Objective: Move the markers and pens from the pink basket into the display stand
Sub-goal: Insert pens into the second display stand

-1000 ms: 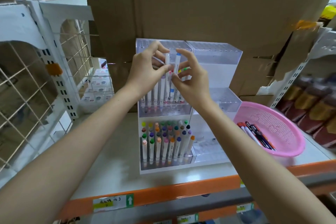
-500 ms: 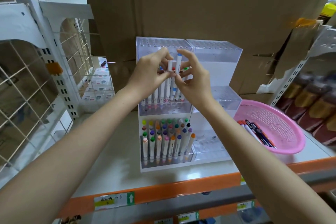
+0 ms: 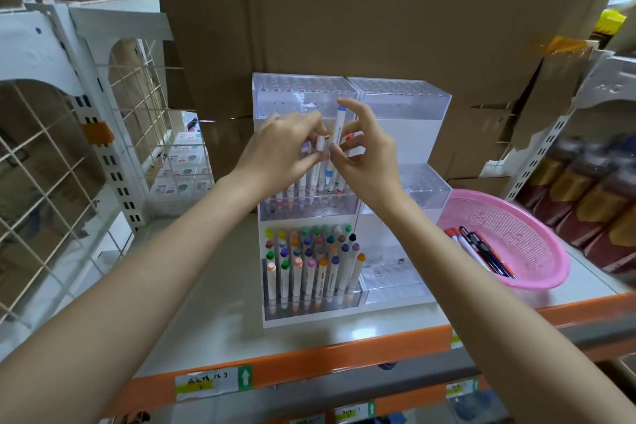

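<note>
Head view: we look down on a clear acrylic display stand (image 3: 395,103) on an orange-edged shelf (image 3: 213,286), with the pink basket (image 3: 537,227) just beside it on the right.

We judge the task well under way but not finished. The stand's lower left tier is packed with upright markers (image 3: 309,262), and a row of markers (image 3: 303,186) stands in the middle left tier. The top tiers and the right-hand compartments look mostly unfilled. A small bunch of pens (image 3: 481,251) lies in the basket, waiting to be moved.

Both hands work above the middle left tier. The right hand (image 3: 364,162) pinches a blue-capped marker (image 3: 335,138) between thumb and fingertips, its other fingers spread. The marker's long axis is close to vertical, leaning slightly right at the top, with the blue cap up and the lower end aimed at the tier's holes. We cannot tell whether that end is seated yet.

The left hand (image 3: 285,144) pinches the top of a white marker (image 3: 321,144), also roughly upright. Its cap colour is hidden.
</note>
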Tool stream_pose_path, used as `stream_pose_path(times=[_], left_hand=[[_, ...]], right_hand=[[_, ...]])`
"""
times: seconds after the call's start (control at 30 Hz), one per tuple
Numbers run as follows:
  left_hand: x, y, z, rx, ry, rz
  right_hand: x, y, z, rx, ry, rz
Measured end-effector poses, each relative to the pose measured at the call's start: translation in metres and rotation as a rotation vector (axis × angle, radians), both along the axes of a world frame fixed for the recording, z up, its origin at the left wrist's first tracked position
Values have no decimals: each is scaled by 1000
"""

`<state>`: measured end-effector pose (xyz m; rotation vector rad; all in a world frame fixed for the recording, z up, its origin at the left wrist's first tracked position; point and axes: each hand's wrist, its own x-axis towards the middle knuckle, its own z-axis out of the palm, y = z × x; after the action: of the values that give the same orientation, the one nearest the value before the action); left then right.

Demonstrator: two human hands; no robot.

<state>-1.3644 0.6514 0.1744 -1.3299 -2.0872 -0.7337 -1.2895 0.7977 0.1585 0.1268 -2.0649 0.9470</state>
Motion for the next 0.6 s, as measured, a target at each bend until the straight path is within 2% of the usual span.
stream_pose_path(times=[0.37,0.6], left_hand=[[-3,-2,-7,26,4,78],[1,-1,-12,20,113,91]], right_hand=[[3,-5,-3,4,-29,-6],[1,-4,-4,6,-23,-20]])
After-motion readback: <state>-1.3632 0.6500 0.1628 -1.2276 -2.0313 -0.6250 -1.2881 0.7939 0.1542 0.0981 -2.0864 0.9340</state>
